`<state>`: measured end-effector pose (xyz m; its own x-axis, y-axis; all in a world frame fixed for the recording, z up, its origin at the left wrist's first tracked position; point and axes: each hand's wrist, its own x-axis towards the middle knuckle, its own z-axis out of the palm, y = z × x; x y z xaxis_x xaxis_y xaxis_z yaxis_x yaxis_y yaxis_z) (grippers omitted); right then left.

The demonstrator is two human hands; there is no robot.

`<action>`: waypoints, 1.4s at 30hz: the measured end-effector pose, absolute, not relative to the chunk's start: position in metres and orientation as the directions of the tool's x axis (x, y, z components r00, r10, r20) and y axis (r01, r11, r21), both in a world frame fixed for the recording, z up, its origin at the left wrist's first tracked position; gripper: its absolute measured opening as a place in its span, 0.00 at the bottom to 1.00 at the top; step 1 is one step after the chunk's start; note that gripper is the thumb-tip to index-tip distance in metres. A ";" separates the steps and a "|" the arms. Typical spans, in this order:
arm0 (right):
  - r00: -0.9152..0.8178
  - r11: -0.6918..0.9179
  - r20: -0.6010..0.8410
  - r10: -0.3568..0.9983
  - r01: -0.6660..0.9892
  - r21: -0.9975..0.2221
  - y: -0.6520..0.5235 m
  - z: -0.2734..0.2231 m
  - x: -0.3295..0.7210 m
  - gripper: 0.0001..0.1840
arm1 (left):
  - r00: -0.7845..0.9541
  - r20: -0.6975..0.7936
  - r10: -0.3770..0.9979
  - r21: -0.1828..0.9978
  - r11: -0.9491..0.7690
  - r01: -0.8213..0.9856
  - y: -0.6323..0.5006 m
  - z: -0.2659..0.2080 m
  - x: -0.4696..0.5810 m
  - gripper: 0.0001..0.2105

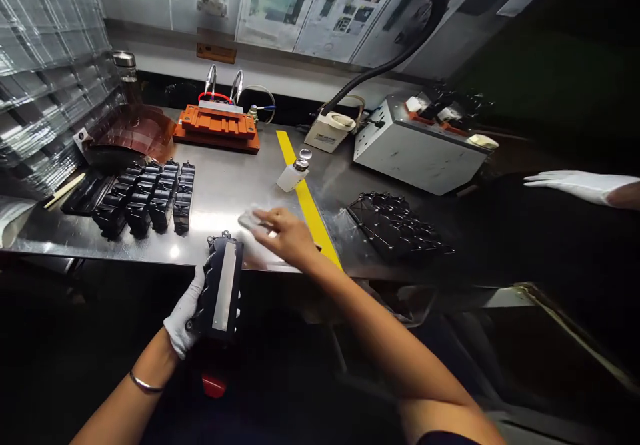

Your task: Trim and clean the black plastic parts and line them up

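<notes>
My gloved left hand (186,318) is wrapped round a long black plastic housing (217,292), which it holds up in front of the bench edge. A pale, shiny strip (225,287) runs along the face of that part. Bare and slightly blurred, my right hand (287,235) pinches a small white wiping cloth (251,220) just above the housing's top end. Beyond the right hand, a small white dispenser bottle (293,173) with a metal top and raised lid stands beside the yellow tape (315,215).
Rows of black housings (157,195) stand at the left. An orange fixture (217,125) sits at the back. More black parts (395,222) lie right of the tape, before a grey box (410,148). Another person's gloved hand (575,184) reaches in from the right. Clear trays (45,78) are stacked left.
</notes>
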<state>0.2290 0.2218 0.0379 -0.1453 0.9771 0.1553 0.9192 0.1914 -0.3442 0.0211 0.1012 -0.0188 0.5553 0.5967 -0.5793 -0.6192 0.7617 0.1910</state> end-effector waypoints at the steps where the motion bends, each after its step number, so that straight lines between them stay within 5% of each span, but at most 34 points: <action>1: -0.213 0.250 0.142 0.967 0.906 -0.342 0.203 0.027 0.221 0.24 | 0.546 -0.596 0.589 0.191 0.764 -0.616 0.101 -0.017 0.021 0.33; 8: -0.020 0.135 0.270 0.963 0.899 -0.416 0.157 -0.004 0.213 0.22 | 0.524 -0.617 0.587 0.228 0.771 -0.595 0.100 -0.016 0.018 0.33; 12: -0.049 0.175 0.257 0.965 0.851 -0.495 0.154 -0.001 0.211 0.22 | 0.495 -0.639 0.589 0.249 0.767 -0.592 0.099 -0.016 0.019 0.32; 19: -0.054 0.050 0.002 0.999 0.911 -0.410 0.199 -0.002 0.224 0.25 | 0.500 -0.637 0.587 0.239 0.767 -0.595 0.101 -0.017 0.019 0.32; 22: -0.056 0.094 0.096 0.994 0.882 -0.461 0.249 0.007 0.253 0.26 | 0.534 -0.620 0.574 0.229 0.784 -0.577 0.102 -0.020 0.017 0.32; 26: 0.311 -0.159 0.317 0.896 0.892 -0.424 0.328 0.035 0.294 0.23 | 0.550 -0.627 0.551 0.208 0.799 -0.564 0.103 -0.022 0.017 0.31; 30: 0.427 -0.319 0.251 0.869 0.870 -0.376 0.380 0.046 0.308 0.24 | 0.557 -0.647 0.520 0.153 0.805 -0.574 0.104 -0.023 0.021 0.32; 42: 0.394 -0.321 0.211 0.895 0.895 -0.310 0.384 0.039 0.310 0.21 | 0.536 -0.697 0.476 0.121 0.815 -0.567 0.106 -0.026 0.027 0.33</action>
